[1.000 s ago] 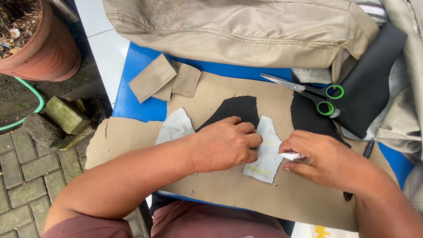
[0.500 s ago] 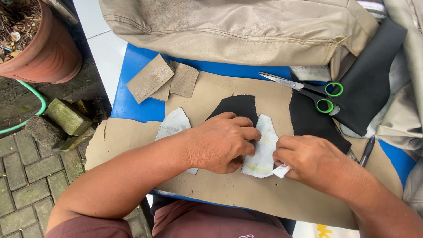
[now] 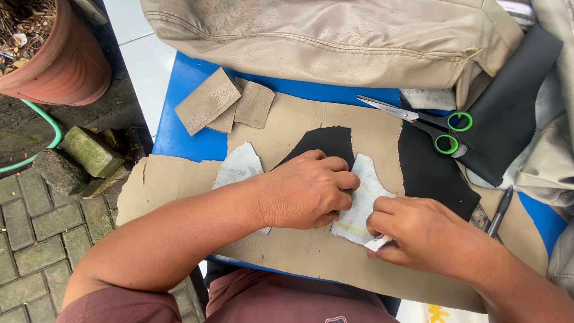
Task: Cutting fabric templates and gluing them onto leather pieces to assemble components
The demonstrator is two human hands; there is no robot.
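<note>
Item: pale grey-white cut pattern piece with a faint yellow stripe (image 3: pixel 363 200) — lies flat on the tan leather sheet (image 3: pixel 299 251) spread over the blue tabletop (image 3: pixel 185 113). I read its long axis as running from the upper notched end, away from the body, down toward the lap, slightly tilted.

Left hand (image 3: pixel 308 188): fingers curled and pressed down, knuckles up, on the left edge of the piece; it holds the piece against the sheet. It sits directly left of the piece, touching it.

Right hand (image 3: pixel 430 236): fingers drawn together, pinching a small white marker or chalk (image 3: pixel 379 243) at the lower right corner of the piece. The piece lies up and left of this hand — both hands touch it, and the right is the one at the near corner.

Adjacent stock: a second grey-white piece (image 3: pixel 239 167) partly under the left forearm; two black cut shapes (image 3: pixel 326 143) and (image 3: pixel 433 170); green-handled scissors (image 3: pixel 427 122) lying just beyond, blades pointing left; tan leather scraps (image 3: pixel 224 104); a dark pen (image 3: pixel 499 212) by the right wrist; a beige leather seat cover (image 3: pixel 335 36); a terracotta pot (image 3: pixel 60 60).

Change against the earlier frames: I see the right hand has moved from the piece's right edge down to its lower corner; the left hand and the piece have stayed put.
</note>
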